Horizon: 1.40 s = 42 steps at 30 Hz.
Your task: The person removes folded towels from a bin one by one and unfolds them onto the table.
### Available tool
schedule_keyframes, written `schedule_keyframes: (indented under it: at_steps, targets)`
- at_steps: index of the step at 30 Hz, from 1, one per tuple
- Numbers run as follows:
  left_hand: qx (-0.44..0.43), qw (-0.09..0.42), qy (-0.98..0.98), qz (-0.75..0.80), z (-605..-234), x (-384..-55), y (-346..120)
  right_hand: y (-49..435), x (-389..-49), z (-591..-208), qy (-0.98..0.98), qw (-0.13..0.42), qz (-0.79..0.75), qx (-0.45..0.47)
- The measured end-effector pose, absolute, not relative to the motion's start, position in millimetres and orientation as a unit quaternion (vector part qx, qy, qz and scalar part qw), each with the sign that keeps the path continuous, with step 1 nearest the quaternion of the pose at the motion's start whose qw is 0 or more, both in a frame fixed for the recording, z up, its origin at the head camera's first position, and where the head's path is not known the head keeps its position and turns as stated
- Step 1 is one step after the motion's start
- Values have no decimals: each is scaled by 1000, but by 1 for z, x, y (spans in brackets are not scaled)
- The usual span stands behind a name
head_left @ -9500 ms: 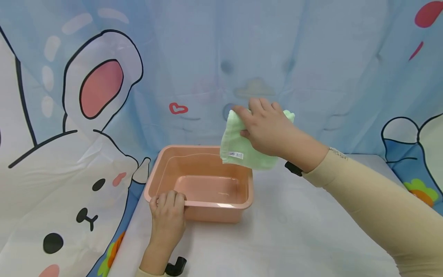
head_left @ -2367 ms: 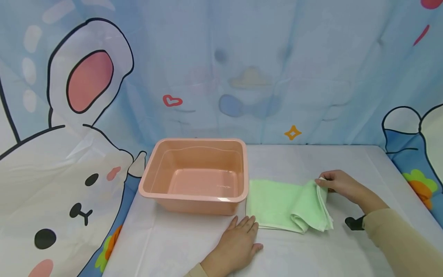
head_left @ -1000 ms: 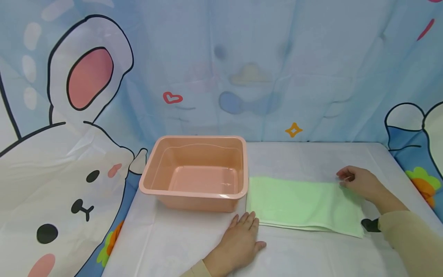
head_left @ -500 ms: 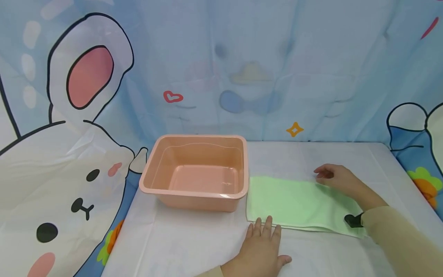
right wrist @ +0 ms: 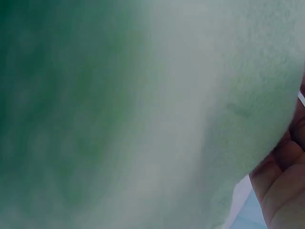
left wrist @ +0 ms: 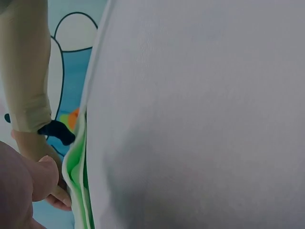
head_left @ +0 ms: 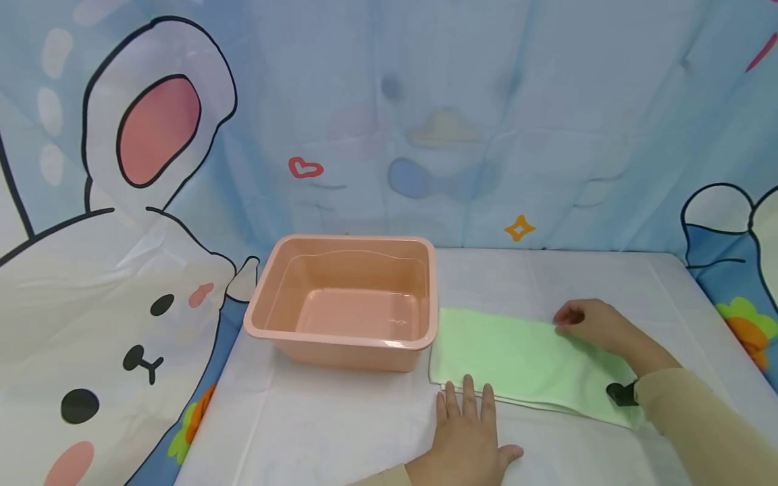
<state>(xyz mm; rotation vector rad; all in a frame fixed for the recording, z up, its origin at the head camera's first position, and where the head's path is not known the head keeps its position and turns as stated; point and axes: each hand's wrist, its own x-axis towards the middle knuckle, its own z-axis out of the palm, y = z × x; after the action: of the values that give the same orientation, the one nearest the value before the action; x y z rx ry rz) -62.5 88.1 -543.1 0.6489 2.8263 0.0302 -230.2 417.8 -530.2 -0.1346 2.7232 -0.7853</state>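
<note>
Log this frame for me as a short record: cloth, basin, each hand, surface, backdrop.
Cloth: light green cloth, folded, lying beside the basin
Basin: peach, upright, left of the cloth
Left hand: fingers spread, fingertips at the cloth's near edge
Right hand: fingers bent at the cloth's far edge; grip unclear
Surface: white tabletop
Backdrop: blue cartoon curtain

Blurred green cloth point(right wrist: 143, 114) up close, fingers point(right wrist: 288, 153) at right edge
</note>
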Motion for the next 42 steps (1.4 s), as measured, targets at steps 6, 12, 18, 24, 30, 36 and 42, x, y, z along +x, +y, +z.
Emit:
schedule_keyframes:
  at_steps: [6,12,18,24,30,36,42]
  targets:
    - [189,131,973,-2,-544,-74,91,419,-221,-533,946,163,-277,-44]
    - [191,122,974,20,-547,-88,89,419,-216,-535,943,168,-285,-37]
    - [179,117,976,31,-551,-103,86,418,-209,-537,944,168,-283,-20]
    - [159,110,980,40,-551,-118,86,415,-194,-538,944,160,-286,-27]
    - [141,95,984,42,-554,-133,86,411,-180,-539,944,155,-291,-32]
    - [133,89,986,53,-558,-146,88,407,-168,-540,944,155,-290,-30]
    - [135,89,982,92,-552,-160,90,401,-157,-539,949,153,-275,-24]
